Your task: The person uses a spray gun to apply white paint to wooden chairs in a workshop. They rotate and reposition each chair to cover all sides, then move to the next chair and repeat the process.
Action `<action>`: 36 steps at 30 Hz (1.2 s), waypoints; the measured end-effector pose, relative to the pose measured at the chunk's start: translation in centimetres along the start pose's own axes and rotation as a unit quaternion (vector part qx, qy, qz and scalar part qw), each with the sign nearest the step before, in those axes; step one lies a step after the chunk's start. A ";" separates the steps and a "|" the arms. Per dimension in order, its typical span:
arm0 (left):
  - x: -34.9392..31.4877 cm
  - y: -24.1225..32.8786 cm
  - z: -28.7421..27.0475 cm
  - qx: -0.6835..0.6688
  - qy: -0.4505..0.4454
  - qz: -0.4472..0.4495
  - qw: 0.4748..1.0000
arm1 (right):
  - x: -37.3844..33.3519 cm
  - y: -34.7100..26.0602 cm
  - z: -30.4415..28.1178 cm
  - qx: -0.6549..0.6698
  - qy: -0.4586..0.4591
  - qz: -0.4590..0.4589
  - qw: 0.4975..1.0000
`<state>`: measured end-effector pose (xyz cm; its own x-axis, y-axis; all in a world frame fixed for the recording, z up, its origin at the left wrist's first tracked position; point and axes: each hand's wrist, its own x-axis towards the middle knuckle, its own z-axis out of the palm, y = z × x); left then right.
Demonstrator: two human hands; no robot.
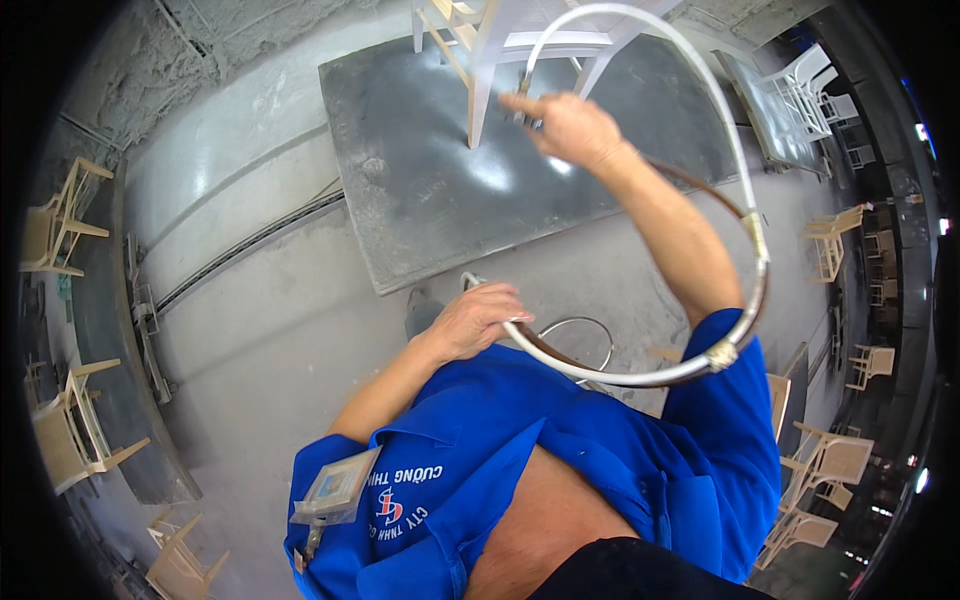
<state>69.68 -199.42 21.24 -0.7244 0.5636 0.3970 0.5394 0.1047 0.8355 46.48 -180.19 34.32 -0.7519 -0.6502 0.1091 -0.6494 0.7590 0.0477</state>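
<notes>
My right hand [578, 130] reaches forward, wrapped around a small metal spray gun [527, 119], mostly hidden by the fingers. A white hose [715, 90] rises from the gun's fitting and loops over my right forearm, running back to my waist beside a brown hose [680, 178]. There my left hand [478, 318] is closed around the hoses. Just beyond the gun, a white-coated chair [482, 95] stands on a dark flat platform [400, 205]; its upper part is cut off by the picture's edge.
Unpainted wooden chairs [72, 425] stand along the left side by a long dark board [150, 440]. More bare chairs [835, 455] line the right. White chairs [800, 95] rest on another platform [755, 110] at the far right. A chain track [250, 245] crosses the floor.
</notes>
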 end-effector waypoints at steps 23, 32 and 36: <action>47.4 -50.0 -48.0 0.492 0.166 -0.337 0.786 | 1.1 9.7 15.0 0.123 -0.123 0.361 0.916; 57.7 -57.6 -48.9 0.494 0.060 -0.370 0.785 | -2.1 5.1 12.5 0.181 -0.180 0.465 0.848; 54.8 -59.4 -50.9 0.478 0.078 -0.413 0.771 | -1.6 7.4 10.8 0.175 -0.122 0.450 0.867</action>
<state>-23.85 -216.50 12.73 -0.9932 -0.1155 -0.0171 -0.1166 0.9738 0.1953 41.65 -173.87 23.75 -0.9461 0.1786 -0.2702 0.2495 0.9337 -0.2566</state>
